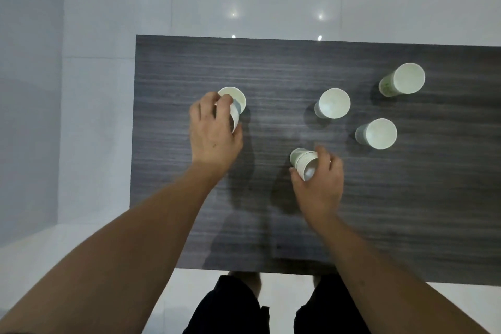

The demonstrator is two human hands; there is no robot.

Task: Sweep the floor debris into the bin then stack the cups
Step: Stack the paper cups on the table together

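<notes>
Both hands gripped white paper cups, left hand [214, 127] on one [234, 106], right hand [320, 179] tilting another [303, 163], which tight squeezing might crush.

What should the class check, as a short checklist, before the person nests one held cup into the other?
1. Left hand grips the left cup: ok.
2. Right hand grips the tilted cup: ok.
3. Tilted cup is a single cup: cannot tell; its rim looks layered, perhaps several already nested.
4. Three loose cups, the middle cup, the near cup and the far cup, stand upright and apart: ok.
5. Bare table between the hands for setting a stack down: ok.
6. Floor debris swept into the bin: cannot tell; no bin in view.
</notes>
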